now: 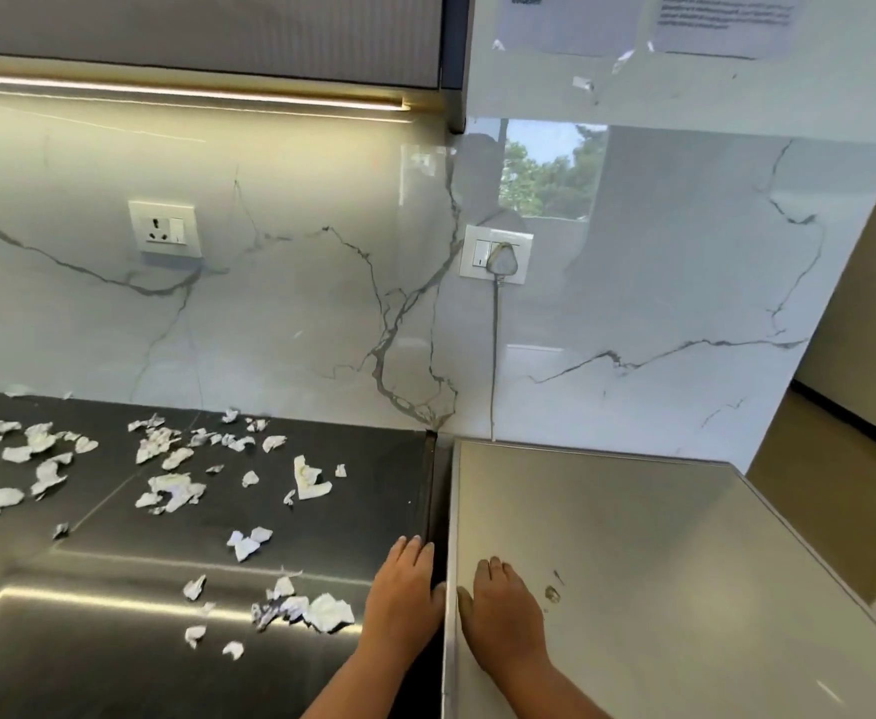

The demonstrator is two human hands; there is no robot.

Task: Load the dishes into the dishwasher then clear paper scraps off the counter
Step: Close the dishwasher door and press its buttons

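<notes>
Both hands lie flat and empty at the seam where two tops meet. The left hand [405, 589] rests palm down on the right edge of the dark surface [332, 516], fingers straight and together, thumb toward the narrow gap [433, 511]. The right hand [503, 612] rests the same way on the near left part of a pale brushed-metal top [659, 537], fingers straight, thumb along its left edge. Neither grips anything.

The paper scraps [171, 490] are spread over the dark surface to the left of the hands: a wide scatter of white crumpled bits toward the back wall, and a closer cluster [322, 612] just beside the left hand without touching it.

A small dark smudge [552, 594] marks the metal top near the right hand.

Behind stands a glossy white marbled backsplash [296, 313] with grey veins. It carries an unused socket [164, 228] on the left and a second socket [497, 254] with a white plug, whose cord [494, 355] drops straight down to the back edge of the metal top. A light strip [181, 93] glows under the upper cabinet, and printed sheets [726, 18] hang on the wall at upper right.
</notes>
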